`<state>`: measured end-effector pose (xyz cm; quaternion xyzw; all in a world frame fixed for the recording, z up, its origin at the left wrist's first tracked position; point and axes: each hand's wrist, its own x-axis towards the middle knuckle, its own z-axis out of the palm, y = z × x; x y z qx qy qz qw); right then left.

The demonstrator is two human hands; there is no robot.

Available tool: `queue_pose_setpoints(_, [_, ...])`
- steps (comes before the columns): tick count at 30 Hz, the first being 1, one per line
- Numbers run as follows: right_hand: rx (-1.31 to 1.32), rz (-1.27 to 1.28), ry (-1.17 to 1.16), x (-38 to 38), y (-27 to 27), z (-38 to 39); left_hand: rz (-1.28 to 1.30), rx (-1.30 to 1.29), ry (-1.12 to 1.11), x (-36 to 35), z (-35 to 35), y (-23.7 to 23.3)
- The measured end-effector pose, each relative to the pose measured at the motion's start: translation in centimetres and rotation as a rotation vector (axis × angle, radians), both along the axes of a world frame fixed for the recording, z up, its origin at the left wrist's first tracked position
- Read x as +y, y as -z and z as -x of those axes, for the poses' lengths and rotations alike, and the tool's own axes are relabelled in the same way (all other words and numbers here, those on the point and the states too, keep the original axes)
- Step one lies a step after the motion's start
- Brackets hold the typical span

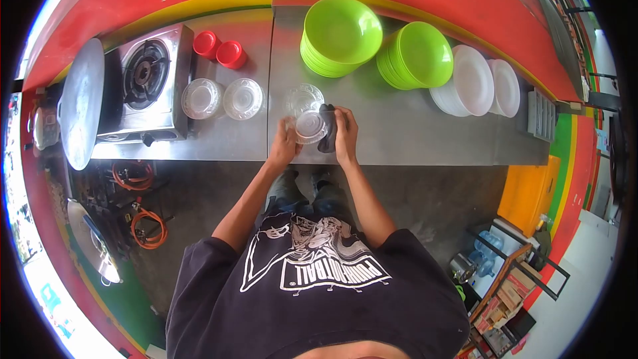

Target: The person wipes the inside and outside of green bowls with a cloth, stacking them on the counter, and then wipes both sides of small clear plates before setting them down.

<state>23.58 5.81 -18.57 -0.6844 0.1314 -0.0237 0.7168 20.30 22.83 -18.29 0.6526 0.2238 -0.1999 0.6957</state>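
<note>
"Describe the view, largest thing first?"

"Through the head camera I look down on a long stainless-steel countertop, with a gas stove toward its left end. Along the back stand two stacks of lime-green bowls; right of them, stacked white plates"

"And the hands?"

"Both bare, over the counter's near edge. The left hand seems to pinch the left rim of a clear saucer between thumb and fingers. The right hand is closed round a bunched dark cloth at the saucer's right side"

"Where does that saucer sit?"

"Between the hands, left of the bowls. I cannot tell whether it is lifted off the steel. Another clear saucer is just beyond, overlapping it in my view; touching or not, I cannot say. Two more lie side by side near the stove"

"Which step is this, and what does the next move call for?"

"Wiping the saucer, I judge. The next move calls for a steady left pinch and light cloth pressure around the rim, since smooth, clear ware could slip"
</note>
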Motion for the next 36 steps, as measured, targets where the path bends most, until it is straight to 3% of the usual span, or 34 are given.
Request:
queue_pose_setpoints(3, [0.147,0.022,-0.060,0.5,0.2,0.2,-0.233,-0.228,0.016,0.5,-1.4,2.2])
queue_pose_setpoints(10, [0.178,0.204,0.019,1.6,4.0,-0.9,-0.605,-0.324,0.184,1.8,-3.8,5.3])
queue_pose_setpoints(13, [0.185,0.265,0.033,1.9,5.2,-1.1,-0.928,-0.280,0.333,2.0,-4.3,4.4])
queue_pose_setpoints(16, [0.178,0.316,0.052,2.3,5.9,-1.1,-1.015,-0.236,0.394,2.3,-4.6,4.7])
queue_pose_setpoints(28, [0.161,0.505,0.161,3.4,6.1,-1.6,-0.953,-0.272,0.281,2.3,-5.5,6.0])
queue_pose_setpoints(34, [0.219,0.325,0.401,4.0,5.0,-0.5,-0.674,-0.205,0.118,3.5,-3.1,6.0])
queue_pose_setpoints(36, [0.206,0.287,0.498,4.4,4.2,0.1,-0.407,-0.027,-0.025,5.1,-1.0,6.0])
